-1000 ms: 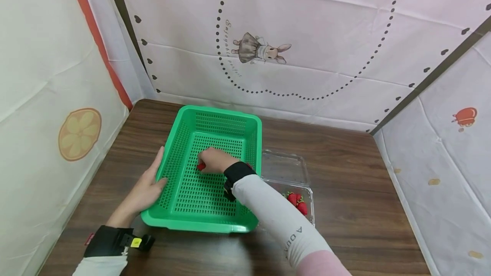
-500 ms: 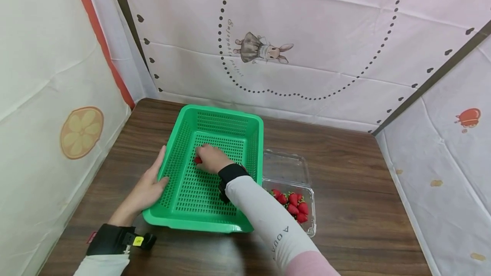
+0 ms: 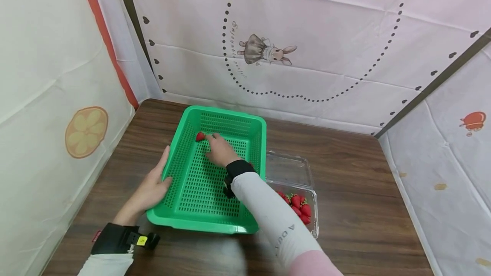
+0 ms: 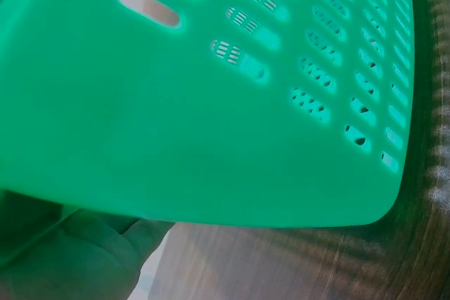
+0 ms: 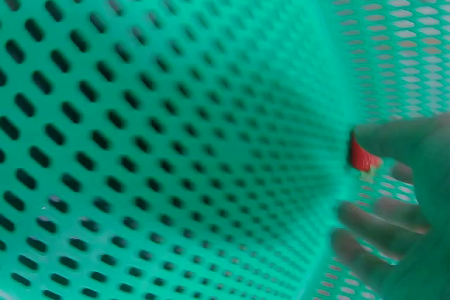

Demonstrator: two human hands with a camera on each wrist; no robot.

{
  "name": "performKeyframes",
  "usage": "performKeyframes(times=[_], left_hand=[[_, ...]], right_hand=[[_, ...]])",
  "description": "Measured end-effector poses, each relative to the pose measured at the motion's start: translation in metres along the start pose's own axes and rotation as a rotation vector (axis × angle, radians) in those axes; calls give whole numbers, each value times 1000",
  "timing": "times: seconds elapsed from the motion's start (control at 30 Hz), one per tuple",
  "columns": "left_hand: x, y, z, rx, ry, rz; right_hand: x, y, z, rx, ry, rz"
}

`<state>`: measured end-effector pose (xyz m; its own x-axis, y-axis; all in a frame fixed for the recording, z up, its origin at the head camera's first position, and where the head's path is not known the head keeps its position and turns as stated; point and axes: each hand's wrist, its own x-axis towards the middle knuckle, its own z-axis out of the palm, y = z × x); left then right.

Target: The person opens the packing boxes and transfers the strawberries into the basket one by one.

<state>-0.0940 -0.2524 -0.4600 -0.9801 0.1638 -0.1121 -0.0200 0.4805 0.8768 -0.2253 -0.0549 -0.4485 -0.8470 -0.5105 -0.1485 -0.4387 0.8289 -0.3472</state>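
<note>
A green plastic basket with slotted walls lies on the wooden table. My left hand holds its left rim, thumb over the edge and fingers along the outside. Inside the basket, my right hand has its fingers spread near the back left. Just beyond the fingertips is a red strawberry, lying by the left wall. The right wrist view shows that strawberry partly hidden at the index finger. Another bit of red shows past the right wristband, mostly covered by it.
A clear plastic box with several strawberries stands right of the basket, its lid folded open toward the back. The right forearm passes over the box's near left part. Printed cloth walls close off the back and both sides.
My right hand has shifted toward the back of the basket and its fingers have let go of the strawberry, now by the left wall. My left hand keeps its hold on the rim.
</note>
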Motion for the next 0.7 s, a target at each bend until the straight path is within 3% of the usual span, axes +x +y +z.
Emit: performKeyframes(times=[0.23,0.43,0.57,0.7], left_hand=[[3,4,2,8,-11,25],[2,3,0,34,-18,9],[2,2,0,18,-26,2],[3,3,0,12,-30,8]], right_hand=[[-43,29,-47,169,32,-154],[-93,57,-65,257,139,-244],[-130,79,-72,285,213,-262],[-164,103,-70,238,238,-217]])
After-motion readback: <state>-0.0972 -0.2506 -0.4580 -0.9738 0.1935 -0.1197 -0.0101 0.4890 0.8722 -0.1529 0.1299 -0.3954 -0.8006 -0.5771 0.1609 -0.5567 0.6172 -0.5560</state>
